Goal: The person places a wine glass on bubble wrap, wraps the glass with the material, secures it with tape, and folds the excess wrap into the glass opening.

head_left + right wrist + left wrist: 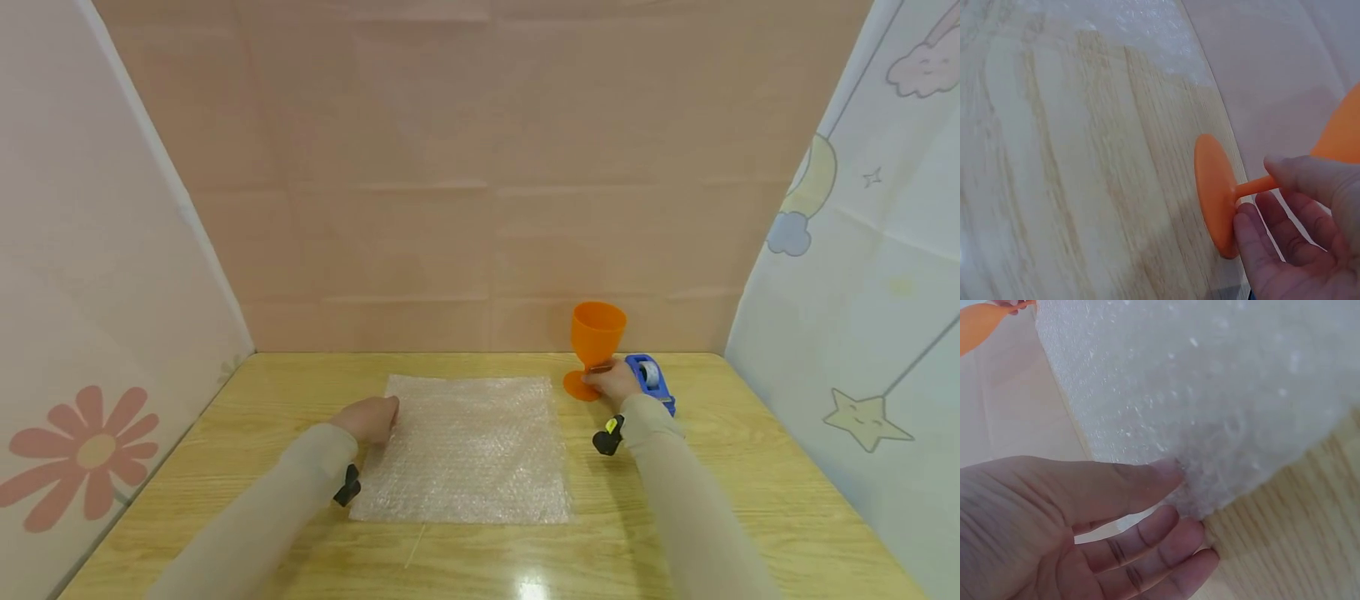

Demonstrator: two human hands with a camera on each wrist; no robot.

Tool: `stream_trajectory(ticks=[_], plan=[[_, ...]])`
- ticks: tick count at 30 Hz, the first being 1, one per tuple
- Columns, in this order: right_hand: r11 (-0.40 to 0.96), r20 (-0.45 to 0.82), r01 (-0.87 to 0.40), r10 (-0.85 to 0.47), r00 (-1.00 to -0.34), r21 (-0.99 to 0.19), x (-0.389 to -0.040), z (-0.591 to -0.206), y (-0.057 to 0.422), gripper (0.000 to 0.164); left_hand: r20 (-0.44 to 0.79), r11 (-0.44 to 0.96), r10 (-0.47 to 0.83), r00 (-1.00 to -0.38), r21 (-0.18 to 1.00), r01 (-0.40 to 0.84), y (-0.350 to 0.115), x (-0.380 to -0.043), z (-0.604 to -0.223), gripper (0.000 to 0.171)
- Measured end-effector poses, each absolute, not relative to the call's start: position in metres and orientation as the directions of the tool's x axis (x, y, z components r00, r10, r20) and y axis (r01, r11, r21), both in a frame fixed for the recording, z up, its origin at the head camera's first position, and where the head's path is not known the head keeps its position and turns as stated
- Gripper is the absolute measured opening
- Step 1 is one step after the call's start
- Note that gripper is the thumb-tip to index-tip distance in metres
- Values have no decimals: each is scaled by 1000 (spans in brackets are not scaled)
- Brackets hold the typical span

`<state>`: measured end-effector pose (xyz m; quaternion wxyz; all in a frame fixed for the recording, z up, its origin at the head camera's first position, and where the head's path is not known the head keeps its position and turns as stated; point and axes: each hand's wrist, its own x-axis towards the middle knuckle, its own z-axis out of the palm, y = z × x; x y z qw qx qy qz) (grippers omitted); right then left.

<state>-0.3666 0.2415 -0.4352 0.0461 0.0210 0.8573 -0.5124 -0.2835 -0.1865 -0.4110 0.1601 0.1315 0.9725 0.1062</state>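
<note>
A sheet of clear bubble wrap (465,450) lies flat on the wooden table in the head view. At its left edge is my left hand (369,419); in the left wrist view the thumb (1154,481) presses on the sheet and pinches its edge, with the index finger hidden. My right hand (615,382) grips the stem of an orange plastic goblet (597,329). The cup points up, and the round base (1213,194) shows below the fingers in the right wrist view. Whether that base touches the table, I cannot tell.
Just right of my right hand stands a blue tape dispenser (651,383) with a roll of tape, partly behind the hand. A pinkish-brown sheet (420,167) hangs behind the table (285,392). Patterned cloth walls (885,333) close off both sides.
</note>
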Motion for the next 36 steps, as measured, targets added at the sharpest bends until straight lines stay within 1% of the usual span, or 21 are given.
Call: stream_trajectory(ticks=[5,19,26,31,36], plan=[[460,-99,91,6,-995,-883,-367,-438,238,46,-278,946,289,-916,231,228,-184,-281,-408,20],[515,-62,73,40,-997,-854,-376,-448,242,38,-272,949,289,-918,208,238,-182,-280,-406,20],[517,-79,102,67,-995,-850,-376,-445,239,30,-284,953,279,-917,202,227,-182,-282,-406,19],[528,-68,85,52,-996,-845,-374,-441,236,29,-289,954,273,-918,203,220,-183,-281,-405,18],[476,-54,47,-1,-999,-878,-369,-434,232,29,-302,952,272,-914,223,209,-182,-281,-405,19]])
